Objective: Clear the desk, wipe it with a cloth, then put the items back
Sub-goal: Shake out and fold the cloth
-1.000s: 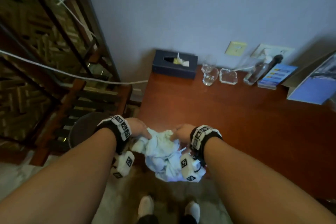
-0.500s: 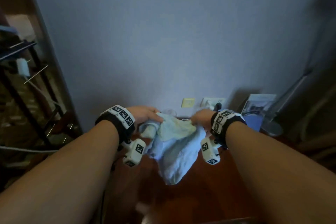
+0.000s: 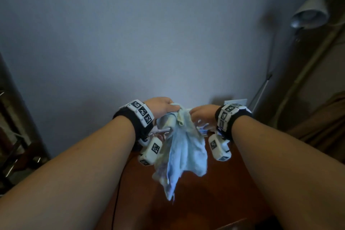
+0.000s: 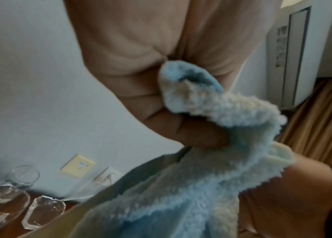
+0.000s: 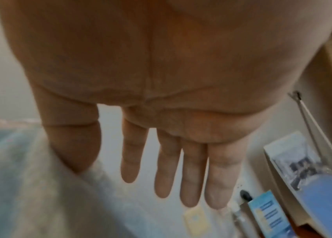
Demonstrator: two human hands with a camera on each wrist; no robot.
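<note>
Desk point(image 3: 214, 201): dark red-brown wood, its far edge against a pale grey wall point(image 3: 149, 33).
Far edge, left part: clear glasses point(image 4: 16, 178) and a cut-glass dish point(image 4: 42, 211), just beside each other.
Far edge, right part: blue leaflet point(image 5: 270, 212) and a leaning booklet point(image 5: 311, 185).
Near and middle desk: bare wood.
Cloth point(image 3: 184, 147): pale blue, hanging above the desk.
Left hand point(image 3: 160, 106): pinching the cloth's top.
Right hand point(image 5: 173, 112): fingers straight and spread, gripping nothing.
Right of the desk: floor lamp point(image 3: 308, 13), brown curtain point(image 3: 321, 123).
</note>
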